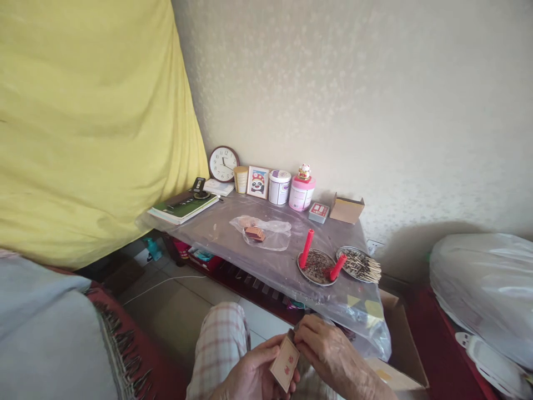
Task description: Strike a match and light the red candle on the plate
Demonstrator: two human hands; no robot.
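Low in front of my lap, my left hand [255,371] is closed around a small tan matchbox [285,364] with red characters on its face. The box is tilted, its upper end pointing away from me. My right hand [322,344] has its fingers bent and pressed together at that upper end; what the fingertips pinch there is partly hidden. Beyond the hands, a round dish [316,280] of dark grains holds two red candles, one upright [307,248] and one leaning [338,267]. Beside it, another dish [347,249] carries a heap of matchsticks [368,268].
Several matchboxes [255,234] lie on a clear plastic bag [280,236] on the low table [225,239]. Along the back stand a clock [224,164], a panda picture [258,182], tubs [279,189], and an open carton [347,210]. A cardboard box [410,339] is at right.
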